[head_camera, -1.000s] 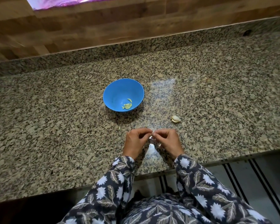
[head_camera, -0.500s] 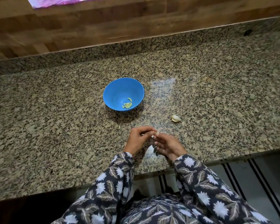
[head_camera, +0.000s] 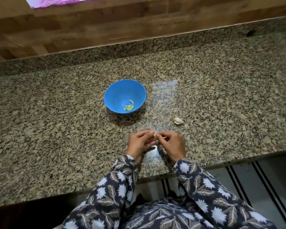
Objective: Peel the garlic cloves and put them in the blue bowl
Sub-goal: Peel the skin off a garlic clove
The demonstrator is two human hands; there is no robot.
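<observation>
Speckled granite counter (head_camera: 56, 133), wood-panelled wall (head_camera: 92, 28) behind it, low granite upstand between the two.

Garlic clove (head_camera: 155, 134): small, pale, held just above the counter near its front edge. Pinched from both sides. Too small to tell how much skin is on it.

Left hand (head_camera: 139, 144): fingers curled, thumb and fingertips closed on the clove's left side. Right hand (head_camera: 172, 144): slightly blurred, fingers curled, fingertips meeting the clove from the right. Both hands grip the same clove, knuckles nearly touching over it. A bright patch of reflected light lies on the stone directly beneath the grip.

Blue bowl (head_camera: 116, 95): upright on the counter, beyond the grip and to its left, well apart from the hands. Peeled cloves (head_camera: 128, 107), a few yellowish pieces, lie at the bottom on the side nearer the grip.

Loose garlic piece (head_camera: 178, 120): pale, on the bare stone just beyond the right hand and a little to its right, touching neither the hand nor the bowl.

Sleeves (head_camera: 116, 182): dark fabric, white flower and leaf print, running back from the grip to the person at the counter's edge. Striped floor (head_camera: 238, 182) shows below the counter on the right.
</observation>
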